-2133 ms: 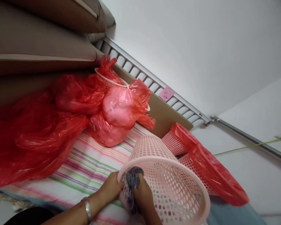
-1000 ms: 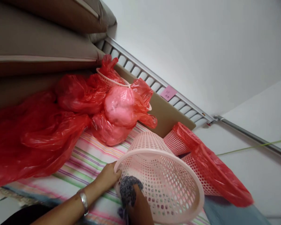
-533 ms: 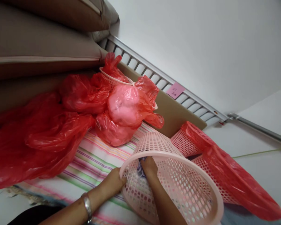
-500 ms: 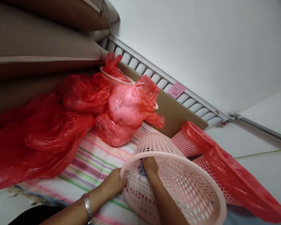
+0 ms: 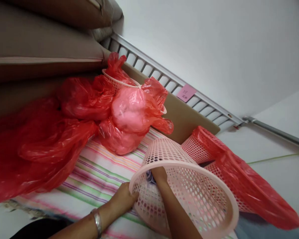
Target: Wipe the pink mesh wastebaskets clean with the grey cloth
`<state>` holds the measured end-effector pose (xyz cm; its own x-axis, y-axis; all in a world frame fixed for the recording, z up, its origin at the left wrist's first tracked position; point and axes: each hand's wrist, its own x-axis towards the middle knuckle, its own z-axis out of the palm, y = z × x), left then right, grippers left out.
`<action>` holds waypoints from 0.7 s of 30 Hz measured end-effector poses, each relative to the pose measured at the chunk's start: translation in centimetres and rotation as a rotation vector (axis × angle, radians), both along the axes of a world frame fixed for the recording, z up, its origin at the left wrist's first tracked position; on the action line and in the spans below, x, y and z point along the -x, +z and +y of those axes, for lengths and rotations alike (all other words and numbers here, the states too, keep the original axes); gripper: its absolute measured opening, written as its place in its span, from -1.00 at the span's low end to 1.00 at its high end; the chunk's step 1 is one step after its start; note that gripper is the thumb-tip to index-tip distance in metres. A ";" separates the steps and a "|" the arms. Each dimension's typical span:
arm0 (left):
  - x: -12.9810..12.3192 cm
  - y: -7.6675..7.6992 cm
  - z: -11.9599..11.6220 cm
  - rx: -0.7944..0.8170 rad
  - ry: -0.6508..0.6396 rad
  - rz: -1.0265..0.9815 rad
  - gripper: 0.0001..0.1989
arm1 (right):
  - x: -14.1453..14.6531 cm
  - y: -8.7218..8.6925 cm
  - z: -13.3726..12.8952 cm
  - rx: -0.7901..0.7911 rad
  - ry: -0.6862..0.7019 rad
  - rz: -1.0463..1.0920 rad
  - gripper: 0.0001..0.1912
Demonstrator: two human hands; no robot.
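Note:
A pink plastic basket (image 5: 203,196) full of holes lies tipped on its side, its mouth facing me. My left hand (image 5: 124,198) grips its rim on the left, thumb inside and the other fingers outside. Reaching in through the mouth, my right hand (image 5: 159,175) is closed on a bunched bluish-purple cloth (image 5: 150,177) against the upper left inner wall. Its fingertips are hidden behind the cloth and the rim. Under the basket spreads a striped sheet (image 5: 94,166) in pink, green and white.
Red plastic bags (image 5: 129,116), some filled, lie at the left and middle. Two more pink baskets, lined with red bags (image 5: 251,189), stand at the right. Behind are a white radiator (image 5: 149,69) with a pink note (image 5: 186,93), a tan board (image 5: 181,114) and brown cushions (image 5: 45,43).
The view has shifted slightly. My right hand stays inside the basket with the cloth, moved only a little, and my left hand keeps its hold on the rim.

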<state>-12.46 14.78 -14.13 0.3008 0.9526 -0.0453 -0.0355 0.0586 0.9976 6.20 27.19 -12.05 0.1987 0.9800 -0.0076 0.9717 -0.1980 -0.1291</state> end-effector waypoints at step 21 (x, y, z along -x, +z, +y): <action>0.8 0.8 0.8 -0.098 0.039 -0.006 -0.68 | 0.5 0.8 -7.5 0.068 0.055 0.008 -0.45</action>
